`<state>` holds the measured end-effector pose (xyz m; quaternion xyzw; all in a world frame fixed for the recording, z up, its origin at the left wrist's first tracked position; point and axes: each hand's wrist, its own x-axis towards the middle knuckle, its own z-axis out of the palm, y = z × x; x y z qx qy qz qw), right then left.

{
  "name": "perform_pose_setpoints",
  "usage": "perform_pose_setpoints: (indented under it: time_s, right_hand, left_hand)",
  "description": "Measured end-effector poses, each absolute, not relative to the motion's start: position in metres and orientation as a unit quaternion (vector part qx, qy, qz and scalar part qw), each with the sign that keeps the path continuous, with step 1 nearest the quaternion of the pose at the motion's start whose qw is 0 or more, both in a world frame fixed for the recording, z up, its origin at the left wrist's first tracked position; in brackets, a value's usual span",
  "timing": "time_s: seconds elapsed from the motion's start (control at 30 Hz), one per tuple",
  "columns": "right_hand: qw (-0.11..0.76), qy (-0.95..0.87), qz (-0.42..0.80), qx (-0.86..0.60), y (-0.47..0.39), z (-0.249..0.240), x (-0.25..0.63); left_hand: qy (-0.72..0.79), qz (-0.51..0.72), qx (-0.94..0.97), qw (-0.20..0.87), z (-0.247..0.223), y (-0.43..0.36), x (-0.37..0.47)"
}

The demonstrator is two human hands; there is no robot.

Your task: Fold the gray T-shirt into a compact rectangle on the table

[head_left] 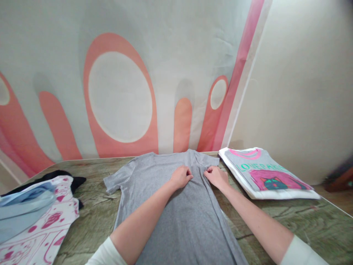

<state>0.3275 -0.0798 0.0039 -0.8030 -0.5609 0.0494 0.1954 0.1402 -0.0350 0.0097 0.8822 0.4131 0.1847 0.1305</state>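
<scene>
A grey short-sleeved T-shirt point(162, 206) lies spread on the wood-patterned table, its neck and shoulders toward the far edge. My left hand point(182, 177) is closed in a pinch on the shirt's upper part, right of its middle. Close to the right side edge, below the right sleeve, my right hand point(216, 176) pinches the same shirt. Between the two hands the cloth shows creases. The left sleeve lies flat on the table. My forearms cover part of the shirt's body.
Folded shirts point(271, 175), the top one with a pink collar and cat print, are stacked at the right. Loose clothes point(35, 217) lie at the left on the table point(93, 213). A patterned wall point(165, 55) stands behind.
</scene>
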Motion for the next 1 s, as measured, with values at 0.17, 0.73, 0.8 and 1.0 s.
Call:
perform_pose_setpoints:
  time_s: [0.17,0.73,0.8,1.0]
  right_hand:
    - [0.214,-0.558,0.089,-0.796,-0.077,0.003,0.337]
    - [0.235,-0.624,0.143,-0.731,-0.082,0.005,0.353]
    - [0.224,-0.640,0.161,-0.717,-0.085,0.006,0.353]
    - [0.179,-0.643,0.158,-0.728,-0.094,0.012,0.331]
  left_hand:
    - [0.434,0.137,0.883,0.116,0.022,-0.033,0.134]
    - [0.408,0.128,0.903,0.043,0.047,-0.056,0.129]
    - [0.364,0.122,0.922,0.059,0.046,-0.062,0.135]
    - [0.315,0.104,0.939,0.092,0.038,-0.068,0.140]
